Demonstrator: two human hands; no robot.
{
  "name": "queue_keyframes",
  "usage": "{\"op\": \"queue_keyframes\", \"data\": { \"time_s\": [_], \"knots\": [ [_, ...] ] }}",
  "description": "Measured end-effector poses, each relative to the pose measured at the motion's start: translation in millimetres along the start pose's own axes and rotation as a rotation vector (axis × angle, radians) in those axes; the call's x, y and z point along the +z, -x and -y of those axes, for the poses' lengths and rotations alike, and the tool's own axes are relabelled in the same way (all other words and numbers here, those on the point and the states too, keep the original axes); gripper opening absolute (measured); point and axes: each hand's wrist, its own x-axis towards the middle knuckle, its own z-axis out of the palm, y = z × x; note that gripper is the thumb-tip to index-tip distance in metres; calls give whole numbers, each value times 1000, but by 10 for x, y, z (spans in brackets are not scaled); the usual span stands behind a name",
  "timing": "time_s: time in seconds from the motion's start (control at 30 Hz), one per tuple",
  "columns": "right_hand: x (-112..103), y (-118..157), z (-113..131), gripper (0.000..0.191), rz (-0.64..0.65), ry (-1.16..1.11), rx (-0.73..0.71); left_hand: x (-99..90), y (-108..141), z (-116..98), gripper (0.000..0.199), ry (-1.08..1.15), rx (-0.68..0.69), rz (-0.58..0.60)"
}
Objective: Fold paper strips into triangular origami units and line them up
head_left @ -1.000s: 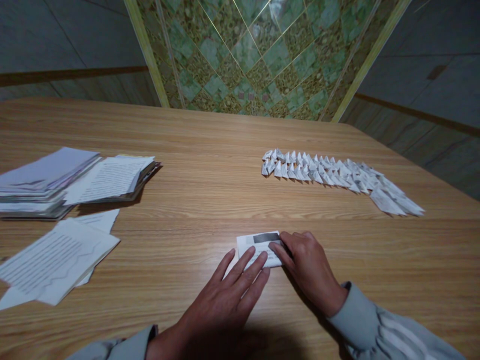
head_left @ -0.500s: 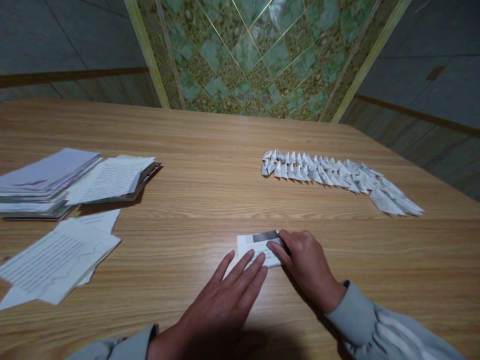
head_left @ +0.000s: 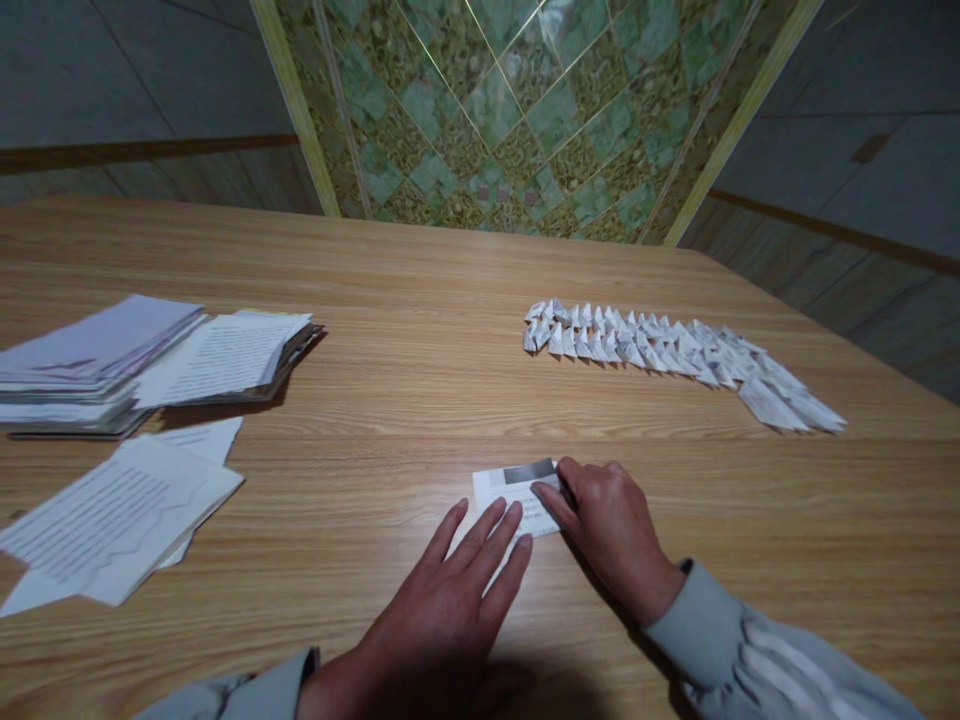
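A small printed piece of folded paper (head_left: pixel 517 490), with a dark strip along its far edge, lies on the table in front of me. My right hand (head_left: pixel 609 530) pinches its right end, thumb on top and curled fingers at the edge. My left hand (head_left: pixel 457 590) reaches in from the near left with fingers stretched and apart, the fingertips resting on the paper's near side. The left fingers hide part of the paper's near edge.
Rows of small folded paper pieces (head_left: pixel 630 340) stand at the far right of the wooden table (head_left: pixel 390 400). Stacked papers (head_left: pixel 97 360) lie at the left, beside another pile with a printed sheet (head_left: pixel 225 355) on top. Loose printed sheets (head_left: pixel 127 520) lie nearer. A tiled panel (head_left: pixel 495 120) is beyond.
My left fingers have spread slightly, uncovering a little more of the printed paper. The right hand keeps its pinch almost unmoved.
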Motion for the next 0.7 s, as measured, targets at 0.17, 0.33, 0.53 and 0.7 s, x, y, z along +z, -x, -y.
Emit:
{"op": "queue_keyframes", "data": {
  "time_s": [0.17, 0.33, 0.53, 0.7],
  "knots": [
    [-5, -8, 8, 20, 11, 26, -4, 77, -6, 40, 103, 23, 18, -20],
    [-88, -1, -115, 9, -147, -6, -50, -15, -17, 41, 97, 61, -9, 15],
    [-243, 224, 15, 13, -178, -234, -526, -251, -74, -4, 88, 80, -29, 120],
    [-140, 468, -39, 32, -145, -218, -533, -277, -82, -10, 89, 64, -32, 98]
  ]
}}
